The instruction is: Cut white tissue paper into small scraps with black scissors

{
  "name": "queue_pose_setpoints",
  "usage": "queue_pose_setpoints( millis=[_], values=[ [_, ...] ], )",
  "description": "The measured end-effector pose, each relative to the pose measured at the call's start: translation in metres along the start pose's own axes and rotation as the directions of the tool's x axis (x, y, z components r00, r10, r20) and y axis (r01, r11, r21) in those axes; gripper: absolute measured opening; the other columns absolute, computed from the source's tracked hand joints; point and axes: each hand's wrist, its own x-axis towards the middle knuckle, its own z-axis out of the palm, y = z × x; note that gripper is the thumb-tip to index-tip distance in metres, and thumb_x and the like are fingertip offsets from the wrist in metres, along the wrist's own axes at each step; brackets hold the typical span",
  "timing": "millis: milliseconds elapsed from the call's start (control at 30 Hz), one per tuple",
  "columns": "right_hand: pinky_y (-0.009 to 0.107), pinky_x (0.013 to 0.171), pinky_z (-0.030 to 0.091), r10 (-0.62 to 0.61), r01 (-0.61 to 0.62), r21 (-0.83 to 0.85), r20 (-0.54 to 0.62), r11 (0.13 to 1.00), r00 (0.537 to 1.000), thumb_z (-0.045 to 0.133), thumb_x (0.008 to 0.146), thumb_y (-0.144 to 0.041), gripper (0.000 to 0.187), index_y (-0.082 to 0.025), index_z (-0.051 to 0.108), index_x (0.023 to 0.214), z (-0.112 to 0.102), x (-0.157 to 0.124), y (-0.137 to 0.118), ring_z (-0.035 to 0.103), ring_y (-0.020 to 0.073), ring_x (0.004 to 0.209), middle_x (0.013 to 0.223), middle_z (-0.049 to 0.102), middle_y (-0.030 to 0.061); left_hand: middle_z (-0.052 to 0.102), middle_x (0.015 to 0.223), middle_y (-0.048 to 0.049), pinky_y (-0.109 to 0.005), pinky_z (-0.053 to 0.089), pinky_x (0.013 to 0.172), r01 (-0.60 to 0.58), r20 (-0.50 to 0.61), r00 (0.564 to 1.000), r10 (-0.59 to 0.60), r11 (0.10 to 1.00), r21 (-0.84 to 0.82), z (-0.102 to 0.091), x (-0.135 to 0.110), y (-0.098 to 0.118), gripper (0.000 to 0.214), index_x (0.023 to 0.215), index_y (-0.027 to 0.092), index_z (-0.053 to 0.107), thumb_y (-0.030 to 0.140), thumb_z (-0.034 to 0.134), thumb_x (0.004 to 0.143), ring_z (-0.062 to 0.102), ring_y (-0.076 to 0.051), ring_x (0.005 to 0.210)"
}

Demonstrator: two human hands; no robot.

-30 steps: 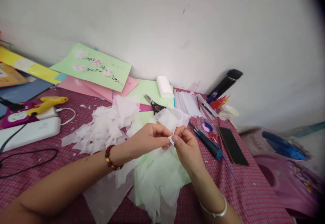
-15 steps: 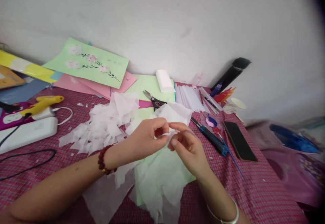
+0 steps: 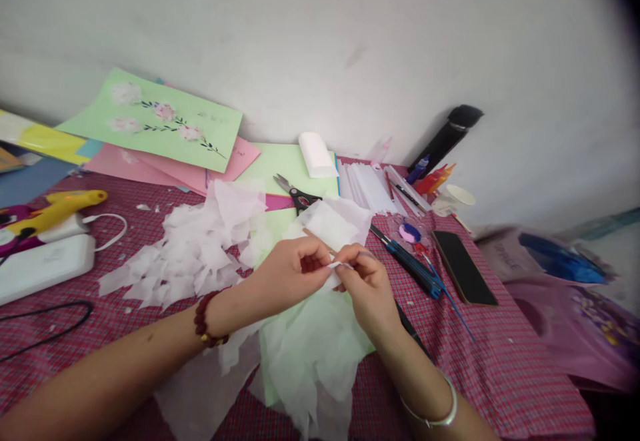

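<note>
Between my two hands is a small piece of white tissue paper [image 3: 340,265], pinched at both sides. My left hand [image 3: 293,269] comes from the left, thumb and forefinger closed on it. From the right, my right hand [image 3: 366,282] grips the same piece with thumb and curled fingers. Below them, torn tissue sheets [image 3: 313,347] lie over light green paper. Behind my hands rests another crumpled tissue sheet [image 3: 333,221]. A pile of small torn tissue pieces [image 3: 183,254] spreads left of my left hand.
Black scissors [image 3: 296,193] lie behind the hands. A blue cutter [image 3: 413,267] and a phone [image 3: 465,267] are to the right. At left are a yellow glue gun [image 3: 70,211] and a white power strip [image 3: 50,267]. A green flower card [image 3: 160,121] leans at the back.
My right hand has closed in on the tissue piece, its fingers now curled and pressed near my left fingertips. The view has shifted slightly to the right.
</note>
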Motion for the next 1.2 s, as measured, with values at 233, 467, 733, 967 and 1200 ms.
queue_pose_setpoints(
  millis=[233,467,733,967,1200],
  values=[
    [0.025,0.051,0.04,-0.001,0.001,-0.002,0.039,1.0,0.999,0.062,0.073,-0.018,0.005,-0.021,0.066,0.07,0.0,-0.001,-0.003,0.049,0.012,0.059,0.071,0.055,-0.0019,0.054,0.06,0.003,-0.021,0.034,0.054,-0.034,-0.023,0.999,0.034,0.999,0.038,0.001,0.001,-0.005,0.01,0.063,0.015,0.056,0.016,0.053,0.073,0.045,-0.009,0.058],
    [0.026,0.051,0.037,-0.002,0.002,-0.011,0.025,1.0,1.0,0.057,0.071,-0.015,0.01,-0.022,0.064,0.071,0.002,0.001,0.0,0.047,0.0114,0.055,0.07,0.054,-0.0027,0.057,0.062,0.0023,-0.021,0.035,0.054,-0.08,-0.053,0.995,0.085,0.994,0.078,0.008,0.0,-0.016,0.011,0.063,0.016,0.055,0.016,0.055,0.074,0.049,-0.009,0.059],
    [0.028,0.058,0.038,-0.224,0.213,-0.186,-0.037,0.959,0.974,0.061,0.083,-0.019,0.014,-0.022,0.058,0.069,-0.001,-0.008,-0.01,0.048,0.0143,0.063,0.069,0.051,-0.0014,0.054,0.068,0.0005,-0.024,0.041,0.062,-0.388,-0.192,0.843,0.503,0.814,0.432,0.001,0.001,-0.02,0.016,0.069,0.017,0.052,0.008,0.051,0.082,0.05,-0.012,0.067],
    [0.026,0.054,0.039,0.142,-0.164,0.157,0.14,0.974,0.98,0.06,0.084,-0.025,0.014,-0.02,0.06,0.07,0.0,-0.004,0.003,0.05,0.0108,0.05,0.057,0.055,-0.0045,0.054,0.074,-0.0036,-0.03,0.04,0.066,-0.581,0.172,0.635,0.753,0.319,0.749,0.004,-0.006,-0.032,0.019,0.077,0.016,0.055,0.013,0.047,0.093,0.045,-0.016,0.07],
    [0.025,0.056,0.042,0.167,-0.197,0.2,0.157,0.96,0.973,0.06,0.077,-0.017,0.006,-0.019,0.06,0.071,0.0,-0.001,-0.001,0.055,0.0101,0.052,0.066,0.061,-0.0035,0.053,0.076,-0.0039,-0.031,0.041,0.068,-0.552,0.12,0.667,0.735,0.38,0.743,0.005,-0.002,-0.037,0.018,0.076,0.015,0.054,0.009,0.048,0.092,0.044,-0.016,0.073]
  ],
)
